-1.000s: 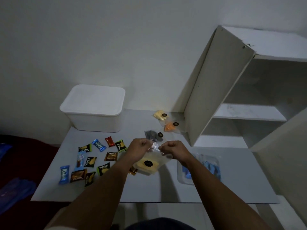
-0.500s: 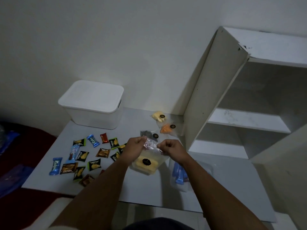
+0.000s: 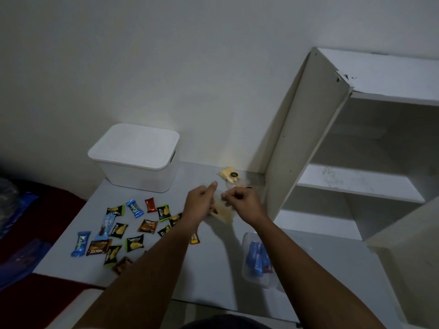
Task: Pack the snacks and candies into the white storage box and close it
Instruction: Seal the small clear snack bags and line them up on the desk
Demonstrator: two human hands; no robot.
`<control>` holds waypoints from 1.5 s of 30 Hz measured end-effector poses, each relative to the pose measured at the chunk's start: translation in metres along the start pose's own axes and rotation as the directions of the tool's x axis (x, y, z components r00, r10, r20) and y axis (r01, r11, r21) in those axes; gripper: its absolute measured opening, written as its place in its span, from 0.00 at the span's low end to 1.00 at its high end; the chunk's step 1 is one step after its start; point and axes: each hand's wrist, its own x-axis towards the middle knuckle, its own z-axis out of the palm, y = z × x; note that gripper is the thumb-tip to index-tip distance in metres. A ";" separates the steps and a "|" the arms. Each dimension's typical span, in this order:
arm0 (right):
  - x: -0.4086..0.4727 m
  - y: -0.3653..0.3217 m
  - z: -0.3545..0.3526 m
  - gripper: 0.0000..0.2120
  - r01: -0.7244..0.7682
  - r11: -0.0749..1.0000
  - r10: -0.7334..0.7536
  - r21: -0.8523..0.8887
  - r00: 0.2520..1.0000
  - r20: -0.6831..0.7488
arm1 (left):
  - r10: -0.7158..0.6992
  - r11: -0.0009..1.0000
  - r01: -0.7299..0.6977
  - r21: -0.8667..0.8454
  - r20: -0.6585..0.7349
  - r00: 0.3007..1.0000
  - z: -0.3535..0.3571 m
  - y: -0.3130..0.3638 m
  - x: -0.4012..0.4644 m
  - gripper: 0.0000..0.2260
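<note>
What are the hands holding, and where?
Both hands, left hand and right hand, pinch the top edge of a clear snack bag with yellow contents.

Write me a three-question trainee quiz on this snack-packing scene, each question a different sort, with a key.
1. True or false: the white plastic storage box has its lid on.
2. Multiple choice: what do the left hand and right hand hold between them? A) a blue candy wrapper B) a clear plastic bag of yellow snacks C) the box lid
3. Fill in: the clear bag of blue packets lies on the grey table to the ____ of the right forearm's near side, opposite the scattered small wrapped candies.

Key: 1 true; 2 B; 3 right. Both hands pinch the bag with curled fingers.
</note>
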 end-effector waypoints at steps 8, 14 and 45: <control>-0.014 -0.003 -0.006 0.09 -0.138 0.957 0.126 0.257 0.990 0.061 | -0.142 0.938 0.186 -0.293 0.163 0.976 0.024 -0.005 -0.003 0.17; -0.016 0.003 -0.011 0.08 -0.165 0.970 0.157 0.178 0.986 0.056 | -0.142 0.950 0.194 -0.243 0.216 0.966 0.028 -0.010 -0.005 0.17; -0.005 -0.021 -0.002 0.06 -0.256 0.925 0.238 0.281 0.966 0.096 | 0.228 0.894 -0.273 0.355 0.162 0.960 0.009 0.001 -0.001 0.12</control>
